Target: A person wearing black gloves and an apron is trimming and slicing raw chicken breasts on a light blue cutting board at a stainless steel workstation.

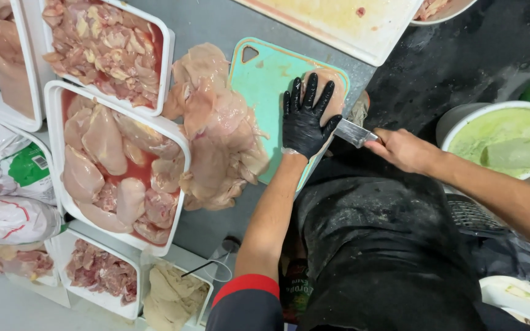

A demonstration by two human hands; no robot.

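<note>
Knife slicing hand-pressed chicken breast

Steel table with trays, cutting board

My gloved left hand covers most of the chicken piece beneath it — only an edge shows. The knife blade vanishes under that palm; its handle is buried in my right hand. My right forearm runs off the frame's right edge. The upper-left tray and top white board are cropped.
</note>
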